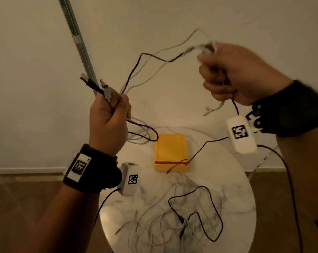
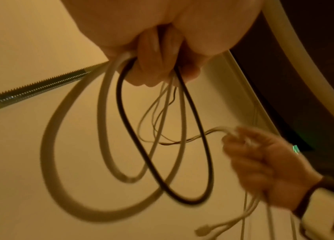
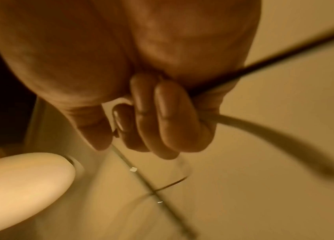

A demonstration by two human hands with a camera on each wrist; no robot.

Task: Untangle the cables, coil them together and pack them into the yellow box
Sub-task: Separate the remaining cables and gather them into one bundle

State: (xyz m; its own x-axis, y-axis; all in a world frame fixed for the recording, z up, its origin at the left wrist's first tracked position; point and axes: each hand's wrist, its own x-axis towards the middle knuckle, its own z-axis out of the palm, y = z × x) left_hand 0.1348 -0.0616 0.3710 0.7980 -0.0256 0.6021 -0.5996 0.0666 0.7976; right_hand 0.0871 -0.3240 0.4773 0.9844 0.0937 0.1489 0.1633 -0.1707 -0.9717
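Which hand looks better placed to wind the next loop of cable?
The right hand, probably. The left hand already grips the plug ends and finished loops, so it serves as the anchor. The right grips the free run of cables stretched between them, ready to bring it across.

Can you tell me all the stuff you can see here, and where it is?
held cables: a few, white and black, strung in the air between both hands
loose cables: several, white and black, tangled on the table
yellow box: one, yellow, on the table
table: one, round, white marble look, below the hands
toothed strip: one, silvery, on the wall, left
left hand: grips cable ends, plugs sticking up
right hand: grips the other ends
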